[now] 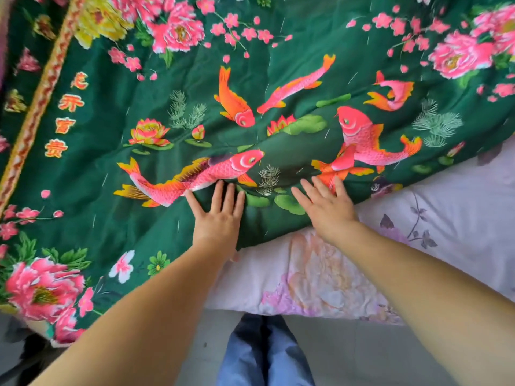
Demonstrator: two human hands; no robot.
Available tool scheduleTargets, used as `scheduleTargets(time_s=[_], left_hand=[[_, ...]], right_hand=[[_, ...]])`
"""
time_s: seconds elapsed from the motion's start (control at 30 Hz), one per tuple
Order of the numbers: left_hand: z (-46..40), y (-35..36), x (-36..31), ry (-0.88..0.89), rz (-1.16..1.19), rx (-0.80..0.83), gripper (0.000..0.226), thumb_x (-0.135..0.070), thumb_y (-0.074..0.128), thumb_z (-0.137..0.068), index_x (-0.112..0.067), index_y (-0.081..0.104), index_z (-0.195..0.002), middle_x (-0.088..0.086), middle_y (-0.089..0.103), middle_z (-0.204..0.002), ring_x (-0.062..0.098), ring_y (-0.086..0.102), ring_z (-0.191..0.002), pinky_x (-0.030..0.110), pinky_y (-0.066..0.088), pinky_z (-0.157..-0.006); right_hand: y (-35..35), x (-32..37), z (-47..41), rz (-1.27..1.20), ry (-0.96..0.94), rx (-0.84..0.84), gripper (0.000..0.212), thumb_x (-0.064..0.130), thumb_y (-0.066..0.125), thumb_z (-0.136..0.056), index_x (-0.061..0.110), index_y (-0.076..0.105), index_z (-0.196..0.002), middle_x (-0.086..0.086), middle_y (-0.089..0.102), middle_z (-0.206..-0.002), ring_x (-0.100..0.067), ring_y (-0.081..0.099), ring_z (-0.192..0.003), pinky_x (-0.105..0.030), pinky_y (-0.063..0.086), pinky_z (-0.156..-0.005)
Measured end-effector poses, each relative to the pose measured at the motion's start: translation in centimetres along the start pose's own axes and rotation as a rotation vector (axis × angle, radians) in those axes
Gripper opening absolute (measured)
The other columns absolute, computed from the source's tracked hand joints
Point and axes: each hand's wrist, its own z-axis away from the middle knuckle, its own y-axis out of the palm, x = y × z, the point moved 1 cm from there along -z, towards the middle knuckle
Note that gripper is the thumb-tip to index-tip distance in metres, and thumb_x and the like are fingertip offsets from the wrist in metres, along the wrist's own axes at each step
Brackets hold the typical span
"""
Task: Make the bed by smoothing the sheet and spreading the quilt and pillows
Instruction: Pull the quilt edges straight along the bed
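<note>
Quilt of dark green cloth, printed with pink and orange fish, pink peonies and small blossoms, fills the upper and left parts of the frame, its surface lightly creased around the middle; a woven red-and-gold border band runs down the upper left, with a column of orange characters just beside it. Its near edge slants from the lower left up toward the right edge of the frame, and below that edge lies the sheet, pale lilac with faded flowers and dark leaf sprigs, covering the lower right of the bed. Left hand lies flat on the quilt at the centre of the frame, fingers straight and slightly apart, tips touching the belly of a long pink fish. Right hand lies flat just beside it to the right, fingers straight and spread, near the quilt's edge where green meets lilac. Both bare forearms reach in from the bottom corners. Between them, at the bottom centre, blue trouser legs stand on a grey floor
</note>
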Motion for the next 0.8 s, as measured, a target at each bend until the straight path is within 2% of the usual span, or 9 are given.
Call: scheduleTargets(time_s=[0.07, 0.1, 0.17, 0.2, 0.3, 0.4, 0.53, 0.63, 0.8], left_hand=[[-0.3, 0.4, -0.5, -0.009, -0.009, -0.028, 0.131, -0.061, 0.072, -0.065, -0.014, -0.018, -0.148, 0.009, -0.014, -0.158, 0.031, -0.014, -0.146, 0.080, -0.005, -0.094], [-0.3, 0.6, -0.7, -0.011, -0.008, -0.046, 0.125, -0.057, 0.070, -0.070, -0.013, -0.016, -0.149, 0.010, -0.014, -0.158, 0.031, -0.014, -0.146, 0.081, -0.006, -0.094], [-0.1, 1.0, -1.0, -0.019, 0.007, -0.101, 0.103, -0.045, 0.060, -0.083, -0.014, -0.012, -0.150, 0.010, -0.010, -0.159, 0.032, -0.013, -0.146, 0.081, -0.006, -0.096], [0.1, 0.8, -1.2, -0.022, 0.013, -0.122, 0.091, -0.038, 0.053, -0.088, -0.014, -0.010, -0.150, 0.010, -0.009, -0.159, 0.032, -0.013, -0.146, 0.080, -0.007, -0.096], [1.1, 0.0, -2.3, -0.051, 0.043, -0.164, 0.068, -0.024, 0.034, -0.096, -0.015, -0.007, -0.150, 0.014, -0.005, -0.159, 0.034, -0.012, -0.145, 0.077, -0.010, -0.097], [2.2, -2.0, -3.4, -0.112, 0.149, -0.200, 0.072, -0.023, 0.037, -0.096, -0.020, -0.010, -0.150, 0.015, 0.005, -0.158, 0.035, -0.005, -0.146, 0.073, -0.008, -0.102], [4.3, -5.0, -4.5, -0.037, 0.341, -0.291, 0.073, -0.021, 0.048, -0.087, -0.021, 0.009, -0.149, 0.006, 0.043, -0.138, 0.026, 0.037, -0.133, 0.052, 0.019, -0.112], [7.2, -7.6, -6.0, 0.008, 0.573, -0.296, 0.058, -0.024, 0.060, -0.077, -0.021, 0.038, -0.131, 0.004, 0.060, -0.115, 0.031, 0.058, -0.106, 0.038, 0.044, -0.085], [12.3, -10.6, -8.1, -0.022, 0.752, -0.244, 0.038, -0.013, 0.059, -0.073, -0.018, 0.059, -0.111, 0.009, 0.067, -0.102, 0.032, 0.060, -0.100, 0.031, 0.046, -0.074]], right_hand=[[0.7, 0.2, -1.4, 0.111, -0.029, -0.213, 0.056, 0.014, 0.040, -0.091, 0.018, 0.033, -0.147, -0.010, 0.040, -0.147, -0.026, 0.040, -0.134, -0.052, 0.022, -0.108], [0.8, 0.5, -2.0, 0.135, -0.057, -0.270, 0.047, 0.014, 0.045, -0.082, 0.017, 0.058, -0.127, -0.009, 0.063, -0.118, -0.026, 0.061, -0.108, -0.045, 0.035, -0.095], [0.1, 1.0, -2.1, 0.152, -0.103, -0.331, 0.028, 0.015, 0.057, -0.058, 0.019, 0.071, -0.082, -0.001, 0.063, -0.066, -0.022, 0.063, -0.060, -0.032, 0.042, -0.066], [-0.5, 0.8, -1.9, 0.115, -0.107, -0.331, 0.027, 0.014, 0.062, -0.051, 0.020, 0.068, -0.077, 0.000, 0.061, -0.062, -0.022, 0.062, -0.056, -0.029, 0.042, -0.061], [-2.9, -0.4, -0.5, -0.101, -0.084, -0.201, 0.037, 0.011, 0.061, -0.070, 0.022, 0.056, -0.105, -0.003, 0.064, -0.095, -0.026, 0.063, -0.091, -0.033, 0.036, -0.081], [-6.2, -2.9, 2.0, -0.284, -0.072, -0.225, 0.034, 0.016, 0.058, -0.075, 0.028, 0.055, -0.107, 0.000, 0.065, -0.099, -0.026, 0.059, -0.096, -0.032, 0.030, -0.082], [-10.4, -6.2, 5.6, -0.388, -0.064, -0.145, 0.043, 0.016, 0.061, -0.074, 0.032, 0.058, -0.114, -0.005, 0.064, -0.103, -0.030, 0.054, -0.100, -0.027, 0.028, -0.076], [-12.1, -8.4, 8.9, -0.388, -0.095, -0.080, 0.047, 0.013, 0.059, -0.075, 0.029, 0.058, -0.119, -0.003, 0.055, -0.095, -0.027, 0.048, -0.092, -0.025, 0.031, -0.071], [-11.6, -9.8, 14.2, -0.380, -0.169, -0.027, 0.038, 0.011, 0.054, -0.074, 0.025, 0.063, -0.108, -0.003, 0.058, -0.095, -0.025, 0.050, -0.088, -0.026, 0.039, -0.067]])
